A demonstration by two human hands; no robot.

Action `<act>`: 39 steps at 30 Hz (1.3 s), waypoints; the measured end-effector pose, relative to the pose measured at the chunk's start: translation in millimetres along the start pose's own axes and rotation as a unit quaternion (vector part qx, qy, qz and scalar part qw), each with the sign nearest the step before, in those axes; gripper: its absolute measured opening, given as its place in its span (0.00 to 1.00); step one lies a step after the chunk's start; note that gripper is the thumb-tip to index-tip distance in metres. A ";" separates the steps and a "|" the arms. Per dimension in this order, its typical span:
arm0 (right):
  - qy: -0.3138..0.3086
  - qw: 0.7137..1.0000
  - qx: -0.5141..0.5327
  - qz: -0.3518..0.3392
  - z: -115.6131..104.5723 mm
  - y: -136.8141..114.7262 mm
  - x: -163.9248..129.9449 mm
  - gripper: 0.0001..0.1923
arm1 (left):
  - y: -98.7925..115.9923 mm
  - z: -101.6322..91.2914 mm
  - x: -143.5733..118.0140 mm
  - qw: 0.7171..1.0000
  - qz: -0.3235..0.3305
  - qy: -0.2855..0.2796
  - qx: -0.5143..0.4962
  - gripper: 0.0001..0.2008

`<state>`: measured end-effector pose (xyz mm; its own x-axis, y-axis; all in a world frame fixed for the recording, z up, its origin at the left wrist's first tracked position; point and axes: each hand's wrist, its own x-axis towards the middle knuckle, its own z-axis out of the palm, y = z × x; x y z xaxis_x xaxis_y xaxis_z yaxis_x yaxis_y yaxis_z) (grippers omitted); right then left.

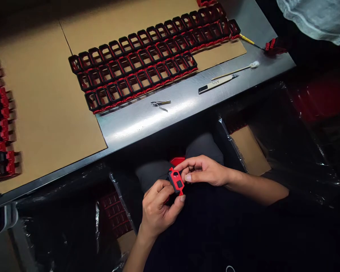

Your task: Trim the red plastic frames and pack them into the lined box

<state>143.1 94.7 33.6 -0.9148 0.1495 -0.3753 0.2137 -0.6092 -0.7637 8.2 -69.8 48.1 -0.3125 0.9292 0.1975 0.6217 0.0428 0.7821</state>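
Left edge of counter: we see a column of red-and-black frames (0, 124) lying on cardboard (45, 105), well apart from both hands.

Left hand: our left hand (158, 207) sits below the counter edge, over the lap, thumb and fingers closed on the lower end of a small red-and-black plastic part (176, 181). Its grip is clamped on that part from below and from the left.

Held part: we judge its long axis to run roughly up and down in the view, tilted a little, red end uppermost. It lies between the two hands, touching both, just above the left palm.

Right hand: our right hand (205, 172) comes in from the right, its fingertips pinched together on the upper red end of the same part. The two hands are equally near; the part lies left of the right grip and up-right of the left one.

Counter above: we see rows of matching frames (147, 60) set side by side, a pair of tweezers (160, 103) on the bare steel counter (136, 121), then a craft knife (217, 83) and a cotton swab (238, 70) further right.

Far right: another person's light sleeve (320, 17) shows at the top corner, near a red-and-black piece (274, 46) at the counter's edge; whether a hand holds it we cannot tell.

Below: plastic-lined boxes (116, 215) flank the lap.
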 end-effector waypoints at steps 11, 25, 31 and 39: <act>0.018 1.000 -0.011 -0.004 2.4 -0.7 0.1 0.19 | -1.5 4.1 0.7 0.999 -0.025 -0.005 -0.039 0.04; 0.042 0.999 0.016 0.024 3.0 4.2 2.7 0.16 | -1.8 1.2 -2.8 0.995 0.038 -0.008 0.087 0.05; 0.067 0.996 0.034 0.039 6.2 4.3 6.6 0.19 | -3.4 3.5 -1.8 0.997 0.023 -0.018 0.068 0.02; 0.092 0.990 -0.082 -0.072 9.1 5.4 2.1 0.10 | -0.2 2.3 4.2 0.997 -0.068 -0.043 -0.018 0.08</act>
<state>139.2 84.6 33.5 -0.8649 0.3741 -0.3348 0.1524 -0.4397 -0.8851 8.4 -65.1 47.4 -0.3274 0.9441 0.0383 0.5519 0.1582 0.8188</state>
